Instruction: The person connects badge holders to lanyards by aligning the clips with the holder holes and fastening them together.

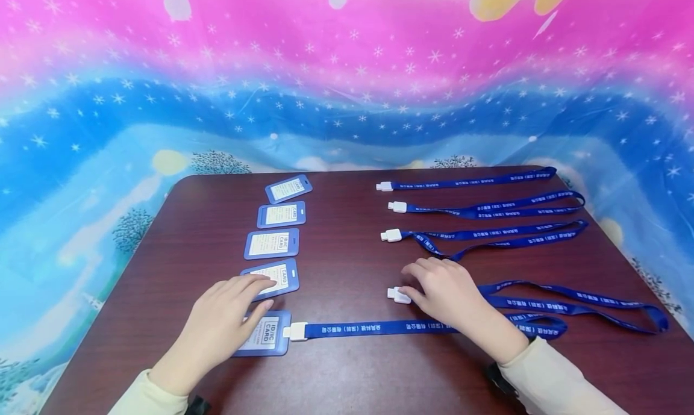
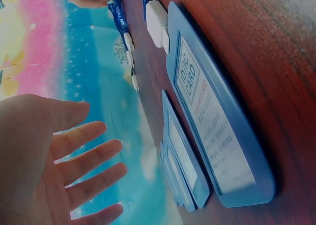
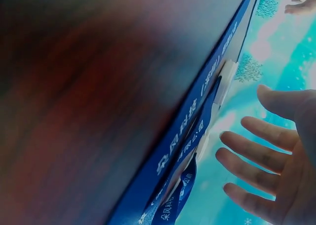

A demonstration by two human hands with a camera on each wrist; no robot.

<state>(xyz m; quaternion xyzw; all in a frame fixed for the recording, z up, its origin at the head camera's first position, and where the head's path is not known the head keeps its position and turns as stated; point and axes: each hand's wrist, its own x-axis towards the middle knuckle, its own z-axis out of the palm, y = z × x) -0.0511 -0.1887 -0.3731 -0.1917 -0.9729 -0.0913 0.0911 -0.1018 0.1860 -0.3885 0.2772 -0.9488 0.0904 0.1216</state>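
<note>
My left hand (image 1: pixel 217 318) hovers with spread, relaxed fingers over the nearest blue ID card holder (image 1: pixel 278 338), hiding part of it. Its fingertips overlap a second card holder (image 1: pixel 290 276) just behind. The left wrist view shows that palm holding nothing. A white clip (image 1: pixel 298 332) joins the nearest holder to a blue lanyard (image 1: pixel 358 328) stretched to the right. Above that strap is my right hand (image 1: pixel 444 291), its thumb and fingers beside the white clip (image 1: pixel 400 295) of another blue lanyard (image 1: pixel 575 308). In the right wrist view its fingers (image 3: pixel 252 156) are apart and grip nothing.
Farther back on the left lie more blue card holders (image 1: pixel 271 244) in a column. Across from them, on the right, are more blue lanyards (image 1: pixel 477 182) with white clips pointing left. A patterned cloth (image 1: pixel 347 102) hangs behind the brown table (image 1: pixel 336 222).
</note>
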